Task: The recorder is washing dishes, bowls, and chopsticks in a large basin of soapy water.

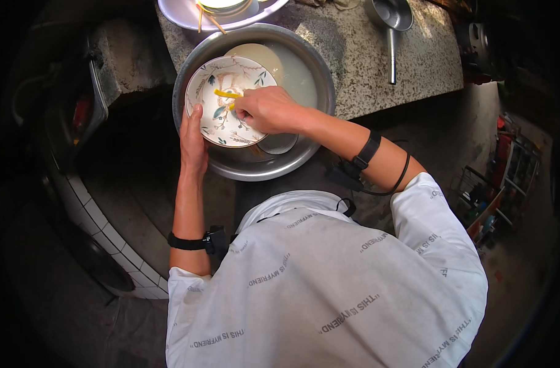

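My left hand (193,140) grips the left rim of a white dish (220,124) decorated with leaves and branches, thumb over its edge. The dish is tilted above a round metal basin (324,87) of cloudy water. My right hand (268,108) is closed in a fist over the dish, around a yellow piece of scrubbing material (227,94). Most of that piece is hidden by my fingers. Behind the dish, a pale round dish (261,55) lies in the water. A ribbed round item (279,143) shows partly below my right wrist, beside what look like chopsticks (257,150).
A lavender plastic basin (174,14) with dishware and chopsticks (211,19) stands beyond the metal one. On the speckled stone slab (367,92) lies a long-handled metal dipper (392,55). White tiled edging (110,237) curves at left; a cluttered rack (501,184) stands right.
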{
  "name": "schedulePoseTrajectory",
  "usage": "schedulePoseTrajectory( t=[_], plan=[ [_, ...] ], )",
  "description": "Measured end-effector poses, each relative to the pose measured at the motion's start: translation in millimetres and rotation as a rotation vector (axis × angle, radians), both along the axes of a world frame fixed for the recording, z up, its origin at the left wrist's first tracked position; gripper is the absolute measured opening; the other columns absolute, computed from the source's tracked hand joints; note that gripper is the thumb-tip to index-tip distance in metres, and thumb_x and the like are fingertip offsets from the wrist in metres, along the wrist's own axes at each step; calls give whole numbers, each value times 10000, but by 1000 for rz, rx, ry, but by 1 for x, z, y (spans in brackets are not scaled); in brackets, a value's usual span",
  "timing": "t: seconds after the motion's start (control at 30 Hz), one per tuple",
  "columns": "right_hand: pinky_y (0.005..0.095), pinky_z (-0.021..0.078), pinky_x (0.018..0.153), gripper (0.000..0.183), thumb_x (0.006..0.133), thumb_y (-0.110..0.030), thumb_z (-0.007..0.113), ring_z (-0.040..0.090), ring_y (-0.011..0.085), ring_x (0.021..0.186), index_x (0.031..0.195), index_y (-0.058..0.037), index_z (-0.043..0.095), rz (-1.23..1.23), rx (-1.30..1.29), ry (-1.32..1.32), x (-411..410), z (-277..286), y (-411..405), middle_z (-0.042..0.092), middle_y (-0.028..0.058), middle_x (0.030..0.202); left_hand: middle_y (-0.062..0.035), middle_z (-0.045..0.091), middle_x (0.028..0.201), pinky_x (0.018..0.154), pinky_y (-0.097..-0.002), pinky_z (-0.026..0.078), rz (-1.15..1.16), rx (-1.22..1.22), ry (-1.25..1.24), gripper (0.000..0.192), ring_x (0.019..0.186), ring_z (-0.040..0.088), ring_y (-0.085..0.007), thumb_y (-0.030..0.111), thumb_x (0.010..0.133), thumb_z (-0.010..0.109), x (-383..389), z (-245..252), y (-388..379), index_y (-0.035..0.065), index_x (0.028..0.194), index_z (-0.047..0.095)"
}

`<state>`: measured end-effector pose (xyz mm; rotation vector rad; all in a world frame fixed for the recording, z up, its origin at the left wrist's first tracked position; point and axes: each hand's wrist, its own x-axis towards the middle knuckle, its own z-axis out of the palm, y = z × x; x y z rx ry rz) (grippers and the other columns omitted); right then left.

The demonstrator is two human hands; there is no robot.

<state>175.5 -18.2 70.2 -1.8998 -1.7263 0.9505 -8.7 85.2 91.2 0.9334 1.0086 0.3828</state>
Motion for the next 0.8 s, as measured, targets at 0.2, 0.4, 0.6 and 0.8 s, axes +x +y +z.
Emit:
schedulePoseTrajectory(
  t=[0.2,0.4,0.6,0.8],
  plan=[
    [488,555,755,263,863,-73,663,679,381,875,1082,-33,522,-322,217,-274,4,-24,20,603,169,993,-120,594,1373,829,-328,619,-136,13,42,576,1156,659,-182,410,1090,475,4,0,-6,57,1538,400],
    [430,566,779,401,803,-67,740,683,318,890,1162,-47,565,-461,432,149,-13,-23,52,626,129,1014,-115,609,1366,869,-381,620,-219,-76,55,641,1145,689,-217,547,1090,384,5,-1,-10,78,1527,391],
    [362,552,814,270,863,-169,719,686,230,906,1103,-51,682,-258,216,537,-24,-2,53,681,93,970,-113,569,1412,967,-416,571,-171,-127,78,778,1250,625,-227,697,1043,328,4,-5,-13,88,1523,395],
    [383,539,826,273,853,-221,712,702,242,920,1080,-71,704,-110,-36,589,-25,12,29,734,106,969,-106,565,1436,1093,-394,456,-35,-233,-11,791,1282,588,-233,710,1032,364,4,-13,-3,73,1492,460]
  ],
)
